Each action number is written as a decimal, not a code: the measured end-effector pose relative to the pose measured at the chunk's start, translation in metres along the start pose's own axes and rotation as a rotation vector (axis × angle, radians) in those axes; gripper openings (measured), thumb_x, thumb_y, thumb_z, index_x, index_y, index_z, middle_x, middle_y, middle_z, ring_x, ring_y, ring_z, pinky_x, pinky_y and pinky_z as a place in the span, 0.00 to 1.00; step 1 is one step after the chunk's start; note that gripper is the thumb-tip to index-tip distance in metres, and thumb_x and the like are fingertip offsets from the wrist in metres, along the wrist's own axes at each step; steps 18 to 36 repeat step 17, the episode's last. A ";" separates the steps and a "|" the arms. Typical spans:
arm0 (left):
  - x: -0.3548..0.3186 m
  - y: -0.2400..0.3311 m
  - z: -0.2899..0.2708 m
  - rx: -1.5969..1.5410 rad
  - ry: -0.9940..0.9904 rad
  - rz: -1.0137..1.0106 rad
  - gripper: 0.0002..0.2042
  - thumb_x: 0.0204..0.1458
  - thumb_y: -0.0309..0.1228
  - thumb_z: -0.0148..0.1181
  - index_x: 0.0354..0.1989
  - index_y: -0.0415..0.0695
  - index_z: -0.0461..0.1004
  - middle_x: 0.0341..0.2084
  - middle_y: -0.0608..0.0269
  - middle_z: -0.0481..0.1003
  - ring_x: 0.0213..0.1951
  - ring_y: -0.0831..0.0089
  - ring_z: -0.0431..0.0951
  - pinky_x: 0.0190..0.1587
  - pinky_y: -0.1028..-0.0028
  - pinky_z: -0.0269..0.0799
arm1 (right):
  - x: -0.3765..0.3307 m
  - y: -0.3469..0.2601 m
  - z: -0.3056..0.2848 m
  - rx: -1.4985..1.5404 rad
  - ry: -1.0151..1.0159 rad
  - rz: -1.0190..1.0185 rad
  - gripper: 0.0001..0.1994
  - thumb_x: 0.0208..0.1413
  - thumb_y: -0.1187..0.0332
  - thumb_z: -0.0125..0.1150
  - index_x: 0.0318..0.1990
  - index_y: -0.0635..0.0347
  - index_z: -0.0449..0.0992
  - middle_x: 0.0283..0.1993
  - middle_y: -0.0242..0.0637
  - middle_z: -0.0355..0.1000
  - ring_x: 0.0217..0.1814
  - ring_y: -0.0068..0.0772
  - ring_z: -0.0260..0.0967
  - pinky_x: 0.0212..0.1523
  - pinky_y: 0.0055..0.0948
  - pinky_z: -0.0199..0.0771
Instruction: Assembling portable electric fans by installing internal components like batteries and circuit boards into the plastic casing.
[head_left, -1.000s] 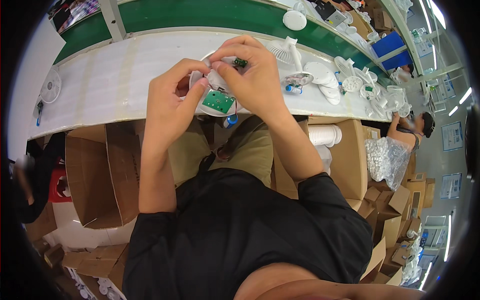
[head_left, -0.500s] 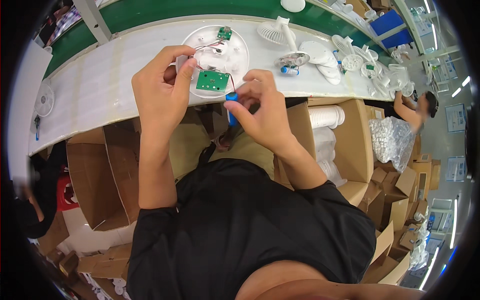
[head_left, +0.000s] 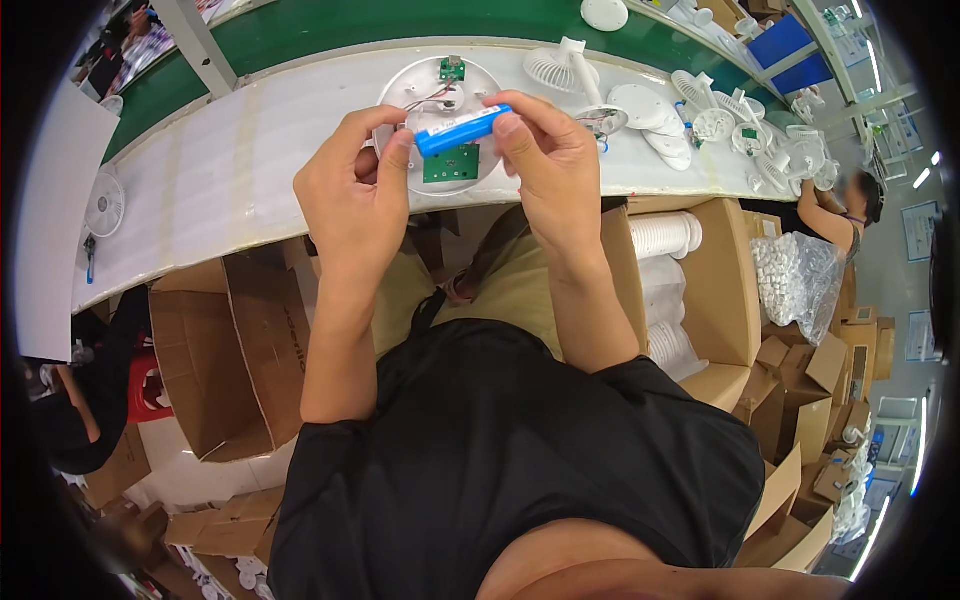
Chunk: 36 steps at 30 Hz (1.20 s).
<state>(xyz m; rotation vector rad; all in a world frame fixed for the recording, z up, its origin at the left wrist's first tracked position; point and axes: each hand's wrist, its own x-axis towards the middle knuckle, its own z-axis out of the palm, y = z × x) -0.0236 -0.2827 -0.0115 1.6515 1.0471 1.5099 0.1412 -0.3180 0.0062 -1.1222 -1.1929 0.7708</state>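
Note:
A blue cylindrical battery cell (head_left: 461, 131) is held level between my two hands, above a round white plastic base (head_left: 415, 95) lying on the white workbench (head_left: 230, 180). My left hand (head_left: 350, 195) pinches the cell's left end, and my right hand (head_left: 545, 160) grips its right end. Inside the base sit a green circuit board (head_left: 450, 163) under the cell and a smaller green board (head_left: 452, 69) at the far rim, with thin wires between them.
White fan grilles and stands (head_left: 575, 70) and several round white parts (head_left: 720, 125) lie to the right on the bench. A green conveyor belt (head_left: 400, 20) runs behind. Open cardboard boxes (head_left: 215, 350) stand below the bench; one (head_left: 690, 290) holds stacked white pieces. Another person (head_left: 840, 210) works at far right.
My right hand has brought the blue cell up from near the bench edge, and both hands now hold it level above the white base.

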 end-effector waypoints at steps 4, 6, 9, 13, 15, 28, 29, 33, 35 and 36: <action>-0.001 0.000 -0.001 0.026 0.024 0.005 0.09 0.50 0.19 0.59 0.40 0.40 0.78 0.25 0.64 0.75 0.19 0.81 0.65 0.23 0.82 0.63 | 0.001 0.005 0.010 0.079 0.099 0.016 0.09 0.54 0.71 0.67 0.42 0.63 0.82 0.35 0.34 0.70 0.35 0.21 0.62 0.34 0.16 0.62; -0.003 0.001 -0.003 0.055 0.025 0.006 0.09 0.51 0.19 0.58 0.41 0.39 0.78 0.25 0.64 0.75 0.20 0.81 0.66 0.24 0.82 0.64 | 0.002 0.007 0.014 -0.029 0.119 -0.014 0.09 0.54 0.72 0.67 0.42 0.63 0.82 0.39 0.35 0.70 0.38 0.23 0.63 0.36 0.17 0.62; -0.002 0.001 -0.004 0.033 0.029 0.013 0.10 0.52 0.19 0.58 0.42 0.39 0.78 0.26 0.63 0.76 0.21 0.80 0.68 0.25 0.82 0.66 | 0.005 0.017 0.019 -0.057 0.146 -0.049 0.09 0.53 0.72 0.68 0.41 0.62 0.82 0.41 0.35 0.69 0.40 0.24 0.64 0.38 0.17 0.63; 0.004 -0.003 -0.006 -0.068 0.031 0.028 0.10 0.54 0.20 0.58 0.44 0.37 0.77 0.30 0.61 0.77 0.25 0.79 0.72 0.28 0.82 0.70 | 0.012 0.037 0.028 0.247 0.157 -0.046 0.07 0.52 0.72 0.69 0.38 0.62 0.82 0.44 0.37 0.68 0.43 0.28 0.65 0.41 0.18 0.64; 0.002 -0.004 -0.011 -0.080 -0.011 0.033 0.10 0.54 0.20 0.58 0.45 0.36 0.76 0.32 0.60 0.78 0.26 0.78 0.73 0.30 0.82 0.72 | 0.015 0.042 0.036 0.462 0.149 0.005 0.06 0.51 0.72 0.69 0.37 0.61 0.81 0.44 0.37 0.68 0.44 0.30 0.66 0.43 0.20 0.66; 0.002 -0.001 -0.017 -0.001 -0.015 -0.050 0.12 0.54 0.21 0.59 0.48 0.38 0.75 0.37 0.58 0.78 0.28 0.76 0.75 0.32 0.81 0.74 | 0.016 0.043 0.044 0.458 0.122 0.123 0.05 0.51 0.71 0.69 0.35 0.60 0.80 0.45 0.39 0.68 0.47 0.34 0.66 0.49 0.28 0.68; 0.002 -0.001 -0.017 -0.001 -0.015 -0.050 0.12 0.54 0.21 0.59 0.48 0.38 0.75 0.37 0.58 0.78 0.28 0.76 0.75 0.32 0.81 0.74 | 0.016 0.043 0.044 0.458 0.122 0.123 0.05 0.51 0.71 0.69 0.35 0.60 0.80 0.45 0.39 0.68 0.47 0.34 0.66 0.49 0.28 0.68; 0.002 -0.001 -0.017 -0.001 -0.015 -0.050 0.12 0.54 0.21 0.59 0.48 0.38 0.75 0.37 0.58 0.78 0.28 0.76 0.75 0.32 0.81 0.74 | 0.016 0.043 0.044 0.458 0.122 0.123 0.05 0.51 0.71 0.69 0.35 0.60 0.80 0.45 0.39 0.68 0.47 0.34 0.66 0.49 0.28 0.68; 0.002 -0.001 -0.017 -0.001 -0.015 -0.050 0.12 0.54 0.21 0.59 0.48 0.38 0.75 0.37 0.58 0.78 0.28 0.76 0.75 0.32 0.81 0.74 | 0.016 0.043 0.044 0.458 0.122 0.123 0.05 0.51 0.71 0.69 0.35 0.60 0.80 0.45 0.39 0.68 0.47 0.34 0.66 0.49 0.28 0.68; 0.002 -0.001 -0.017 -0.001 -0.015 -0.050 0.12 0.54 0.21 0.59 0.48 0.38 0.75 0.37 0.58 0.78 0.28 0.76 0.75 0.32 0.81 0.74 | 0.016 0.043 0.044 0.458 0.122 0.123 0.05 0.51 0.71 0.69 0.35 0.60 0.80 0.45 0.39 0.68 0.47 0.34 0.66 0.49 0.28 0.68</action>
